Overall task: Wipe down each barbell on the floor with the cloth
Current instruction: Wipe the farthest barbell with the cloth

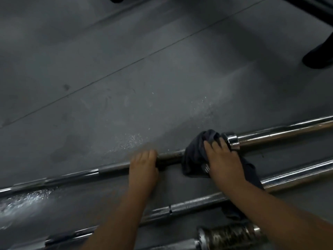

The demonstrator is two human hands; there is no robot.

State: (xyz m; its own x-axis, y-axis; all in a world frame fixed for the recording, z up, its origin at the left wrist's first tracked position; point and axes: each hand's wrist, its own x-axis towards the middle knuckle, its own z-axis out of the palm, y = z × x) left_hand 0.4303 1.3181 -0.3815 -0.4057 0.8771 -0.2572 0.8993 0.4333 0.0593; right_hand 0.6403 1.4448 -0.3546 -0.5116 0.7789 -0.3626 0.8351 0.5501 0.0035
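A long chrome barbell lies slantwise on the grey floor, its collar at the right. My left hand grips its shaft near the middle of the view. My right hand holds a dark blue-grey cloth wrapped round the shaft just left of the collar. A second barbell lies closer to me, partly under my right forearm, with the cloth's loose end draped over it. A third bar's sleeve shows at the bottom edge.
Wet droplets speckle the floor beside the first bar and at the lower left. A person's dark shoe stands at the right edge. Black equipment crosses the top right corner. A floor seam runs diagonally.
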